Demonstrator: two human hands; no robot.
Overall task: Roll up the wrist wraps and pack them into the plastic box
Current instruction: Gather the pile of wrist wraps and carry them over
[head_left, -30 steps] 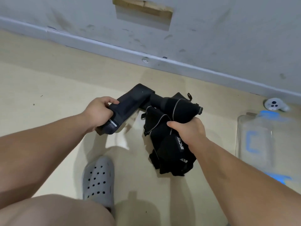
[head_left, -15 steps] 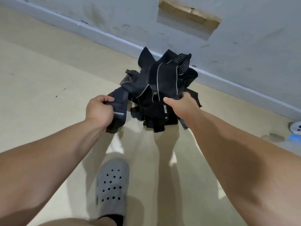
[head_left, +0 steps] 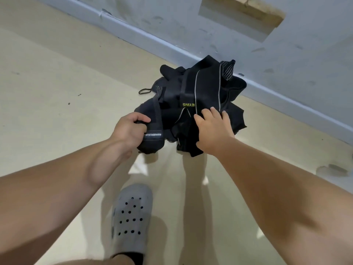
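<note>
1. A pale beige floor [head_left: 57,92] meets a scuffed grey-white wall [head_left: 286,54] at a skirting board; a wooden block [head_left: 246,8] on the wall is cut off by the top edge.
2. The black wrist wraps [head_left: 198,92] are held in a tangled bundle above the floor near the wall; how many wraps are in it cannot be told.
3. The plastic box is out of view. It showed at the right edge a second ago.
4. The left hand [head_left: 129,131] is curled tight around one strap end bearing a white label.
5. The right hand [head_left: 212,129] now lies on the bundle with fingers spread and loose; half a second ago it pinched the fabric.
6. Two forearms and one grey perforated clog [head_left: 131,219] show.
</note>
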